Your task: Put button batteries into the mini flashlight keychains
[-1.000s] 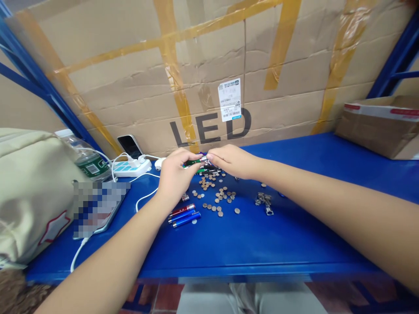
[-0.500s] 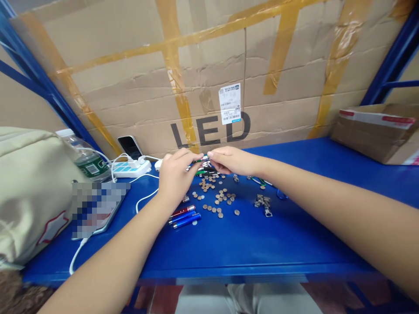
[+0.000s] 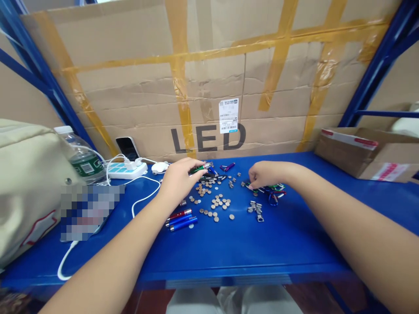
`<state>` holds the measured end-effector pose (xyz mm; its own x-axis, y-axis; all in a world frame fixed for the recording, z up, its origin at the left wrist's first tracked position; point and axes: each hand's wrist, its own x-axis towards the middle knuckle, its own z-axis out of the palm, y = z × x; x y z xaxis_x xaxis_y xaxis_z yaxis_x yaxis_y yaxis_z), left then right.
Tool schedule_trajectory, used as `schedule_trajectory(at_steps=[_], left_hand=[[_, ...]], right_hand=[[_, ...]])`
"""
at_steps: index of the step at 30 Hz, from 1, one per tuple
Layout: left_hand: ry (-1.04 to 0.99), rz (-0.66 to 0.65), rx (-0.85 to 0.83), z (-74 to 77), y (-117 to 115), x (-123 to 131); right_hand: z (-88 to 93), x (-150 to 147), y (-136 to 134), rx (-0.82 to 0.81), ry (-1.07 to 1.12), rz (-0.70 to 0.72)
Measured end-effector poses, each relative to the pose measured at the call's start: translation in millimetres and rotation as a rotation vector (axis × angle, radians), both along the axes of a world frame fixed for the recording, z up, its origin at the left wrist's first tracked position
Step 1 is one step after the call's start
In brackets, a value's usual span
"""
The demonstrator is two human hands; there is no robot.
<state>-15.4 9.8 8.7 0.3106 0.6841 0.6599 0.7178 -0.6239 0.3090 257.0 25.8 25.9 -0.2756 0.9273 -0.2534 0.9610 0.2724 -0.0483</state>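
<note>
My left hand (image 3: 181, 178) is closed around a small green flashlight tube (image 3: 198, 168), whose silver end points to the right. Under and beside it lies a heap of dark and coloured flashlight tubes (image 3: 214, 176). My right hand (image 3: 269, 174) has its fingers curled down, thumb and fingertips pinched at the left edge of a pile of coloured carabiner clips (image 3: 273, 196); what is between the fingertips is hidden. Several button cells (image 3: 221, 201) are scattered between the hands. Small silver metal end pieces (image 3: 255, 207) sit in a cluster nearer to me.
Red and blue flashlight tubes (image 3: 183, 223) lie beside my left forearm. Further left are a phone (image 3: 91, 213), a power strip (image 3: 127, 169), white cables, a bottle (image 3: 84, 161) and a beige bag (image 3: 32, 187). An open cardboard box (image 3: 347, 152) stands at the right; a large carton (image 3: 147, 100) backs the table.
My right hand has left the flashlight tube and moved right to the carabiner pile. My left hand still holds the green tube. The view has shifted slightly.
</note>
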Motion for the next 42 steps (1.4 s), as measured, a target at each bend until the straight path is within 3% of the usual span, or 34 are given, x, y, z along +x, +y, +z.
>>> schedule_trajectory(at_steps=[9, 13, 18, 22, 25, 28, 33, 37, 42], left_hand=[[0.010, -0.008, -0.081, -2.5, 1, 2], [-0.040, -0.060, -0.220, -4.3, -4, 10], [-0.230, -0.153, -0.439, -8.9, -14, 23], [-0.224, -0.199, -0.627, -13.2, -16, 30], [-0.167, -0.206, -0.653, -14.4, -14, 30], [-0.160, -0.203, -0.633, -13.0, -13, 30], [-0.173, -0.231, -0.600, -6.6, -19, 29], [-0.144, -0.319, -0.532, -3.2, -28, 31], [-0.064, -0.325, -0.460, -3.5, -31, 33]], right_hand=[[-0.7, -12, -4, 0.026, -0.029, 0.029], [6.0, -9, -9, 0.127, 0.144, 0.044], [5.6, -23, -16, 0.197, 0.480, 0.275], [-4.5, -42, -23, 0.371, 0.452, 0.453], [-9.9, -52, -27, 0.513, 0.345, 0.527], [-8.2, -55, -34, 0.582, 0.236, 0.511], [1.4, -59, -61, 0.738, 0.142, 0.333], [-5.8, -63, -81, 0.637, 0.015, 0.279], [-24.0, -62, -78, 0.586, -0.023, 0.219]])
